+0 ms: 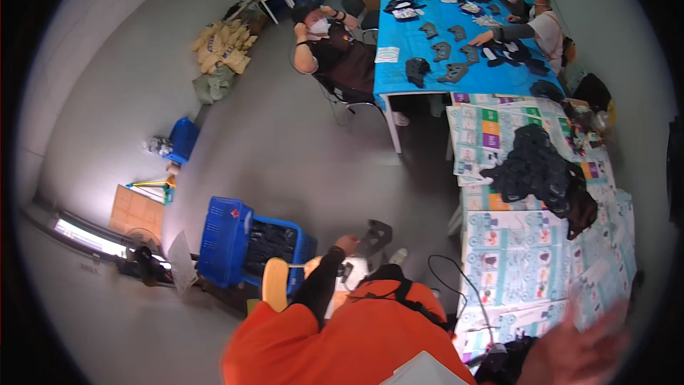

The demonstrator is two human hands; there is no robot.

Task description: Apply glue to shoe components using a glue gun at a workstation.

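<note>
At the end of my black-sleeved forearm, my left hand is closed on the edge of a dark grey curved plastic part, held out over the floor. Just left of it is a blue crate filled with dark pieces. My right hand is blurred by motion above the near end of the paper-covered table; its fingers look spread, with nothing seen in them. A black object with a cable lies beside that hand. Further along this table sits a heap of black parts.
A blue-covered table beyond carries grey curved parts and gloves. One person sits at its left, others at its right. Another blue crate stands on edge at left, near a fan. Sacks lean by the wall.
</note>
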